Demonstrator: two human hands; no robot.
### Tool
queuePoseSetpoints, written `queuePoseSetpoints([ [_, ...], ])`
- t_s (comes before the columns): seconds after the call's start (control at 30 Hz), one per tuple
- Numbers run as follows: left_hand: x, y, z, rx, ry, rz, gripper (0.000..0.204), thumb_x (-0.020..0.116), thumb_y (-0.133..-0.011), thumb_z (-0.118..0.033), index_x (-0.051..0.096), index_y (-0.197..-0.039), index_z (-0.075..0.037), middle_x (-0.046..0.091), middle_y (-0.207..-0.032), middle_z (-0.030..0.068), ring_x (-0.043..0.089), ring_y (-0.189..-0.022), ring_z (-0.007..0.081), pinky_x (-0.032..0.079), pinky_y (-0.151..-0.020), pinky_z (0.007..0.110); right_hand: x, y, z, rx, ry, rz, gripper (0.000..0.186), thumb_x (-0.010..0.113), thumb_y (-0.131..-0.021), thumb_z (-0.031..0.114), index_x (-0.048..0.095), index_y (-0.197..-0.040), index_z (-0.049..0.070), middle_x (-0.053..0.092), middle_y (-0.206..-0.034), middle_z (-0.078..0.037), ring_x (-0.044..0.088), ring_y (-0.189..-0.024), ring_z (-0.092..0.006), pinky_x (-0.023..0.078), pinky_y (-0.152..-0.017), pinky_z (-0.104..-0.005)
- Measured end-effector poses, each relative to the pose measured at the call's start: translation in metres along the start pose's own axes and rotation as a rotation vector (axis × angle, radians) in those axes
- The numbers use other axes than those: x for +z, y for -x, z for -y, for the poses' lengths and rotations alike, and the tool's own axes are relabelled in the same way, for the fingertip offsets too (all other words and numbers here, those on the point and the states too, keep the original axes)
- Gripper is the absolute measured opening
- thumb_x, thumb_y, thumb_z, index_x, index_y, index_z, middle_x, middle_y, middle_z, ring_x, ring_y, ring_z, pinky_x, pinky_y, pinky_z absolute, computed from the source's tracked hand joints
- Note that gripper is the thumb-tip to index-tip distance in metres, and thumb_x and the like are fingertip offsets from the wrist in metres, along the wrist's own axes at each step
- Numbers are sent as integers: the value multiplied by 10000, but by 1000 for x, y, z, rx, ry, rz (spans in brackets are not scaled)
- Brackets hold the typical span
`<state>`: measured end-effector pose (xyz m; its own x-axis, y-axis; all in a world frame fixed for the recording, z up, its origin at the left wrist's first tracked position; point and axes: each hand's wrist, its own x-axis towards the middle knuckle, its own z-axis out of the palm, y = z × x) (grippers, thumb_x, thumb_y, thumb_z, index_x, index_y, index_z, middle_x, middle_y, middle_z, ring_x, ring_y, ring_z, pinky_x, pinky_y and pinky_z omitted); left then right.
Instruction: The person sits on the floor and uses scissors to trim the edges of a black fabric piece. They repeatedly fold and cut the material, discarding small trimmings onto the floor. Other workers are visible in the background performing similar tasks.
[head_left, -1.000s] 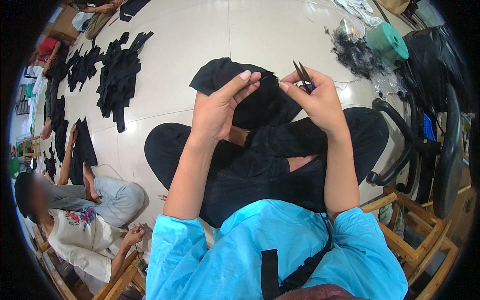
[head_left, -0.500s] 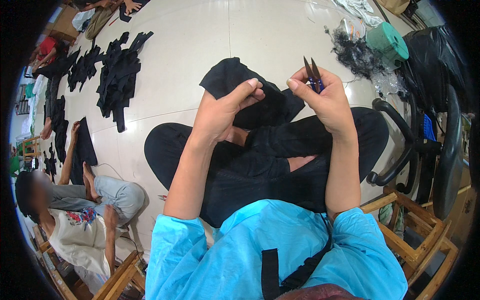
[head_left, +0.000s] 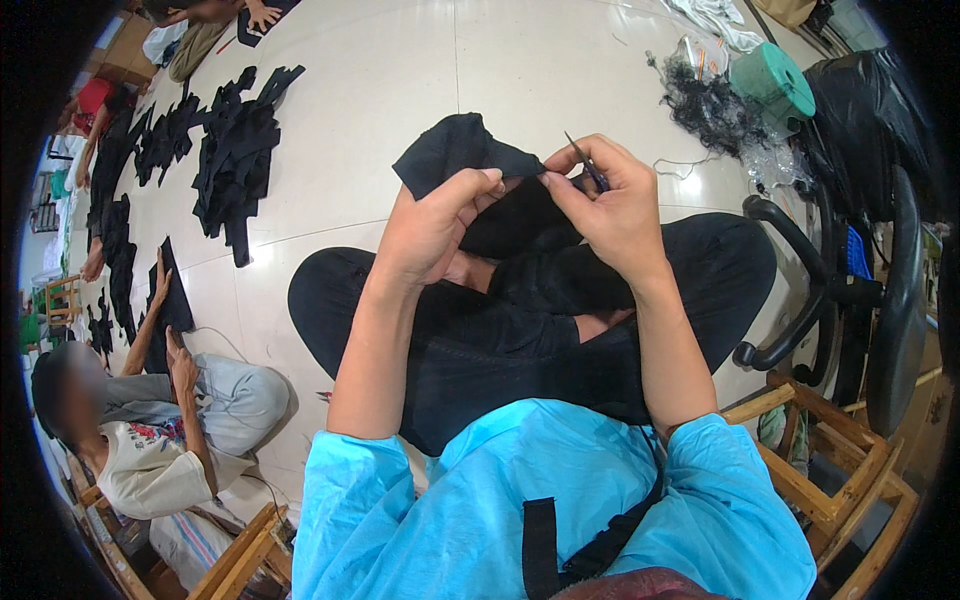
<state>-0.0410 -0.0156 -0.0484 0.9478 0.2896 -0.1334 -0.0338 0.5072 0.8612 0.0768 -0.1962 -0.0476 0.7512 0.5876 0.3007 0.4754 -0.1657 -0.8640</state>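
Observation:
A piece of black cloth [head_left: 452, 150] is pinched between the thumb and fingers of my left hand [head_left: 430, 222], above my crossed legs. My right hand [head_left: 615, 205] is closed around small dark thread snips [head_left: 590, 168], whose blades point up and to the left. The thumb and fingertip of that same hand touch the right-hand corner of the cloth. More black cloth [head_left: 520, 222] lies below, over my feet, partly hidden by my hands.
Piles of black cloth pieces [head_left: 238, 150] lie on the pale tiled floor [head_left: 350, 90] at left. A co-worker [head_left: 150, 440] sits at lower left. At right are tangled black threads [head_left: 715, 105], a green tub [head_left: 775, 85], a chair base [head_left: 800, 290] and a wooden frame [head_left: 820, 460].
My right hand has moved left with the snips and now takes the cloth's corner, drawing it out. The snips have tilted left. The co-worker's lower hand has risen to the black cloth there.

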Motion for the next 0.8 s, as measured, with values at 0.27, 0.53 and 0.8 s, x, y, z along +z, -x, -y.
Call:
queuePoseSetpoints([
  [0.27,16,-4,5,104,-105,-144,166,780,-960,-145,662,-1001,-36,697,-945,51,704,-909,145,598,-836,317,5,3,5,-100,-78,-8,75,777,-834,14,716,-876,9,687,-830,-51,608,-678,-92,449,-575,-245],
  [0.53,9,-2,2,14,-207,-184,240,804,-959,-205,667,-1032,-22,682,-928,54,713,-874,164,607,-821,314,8,1,2,-193,-8,-20,91,775,-827,3,696,-869,-9,676,-815,-85,659,-696,-155,503,-610,-287],
  [0.8,-4,-2,1,-12,-296,-36,271,787,-975,-235,682,-1047,4,721,-952,84,740,-925,192,629,-845,337,10,1,2,-117,-1,-82,85,772,-818,10,696,-854,-4,691,-818,-83,642,-681,-130,482,-588,-286],
])
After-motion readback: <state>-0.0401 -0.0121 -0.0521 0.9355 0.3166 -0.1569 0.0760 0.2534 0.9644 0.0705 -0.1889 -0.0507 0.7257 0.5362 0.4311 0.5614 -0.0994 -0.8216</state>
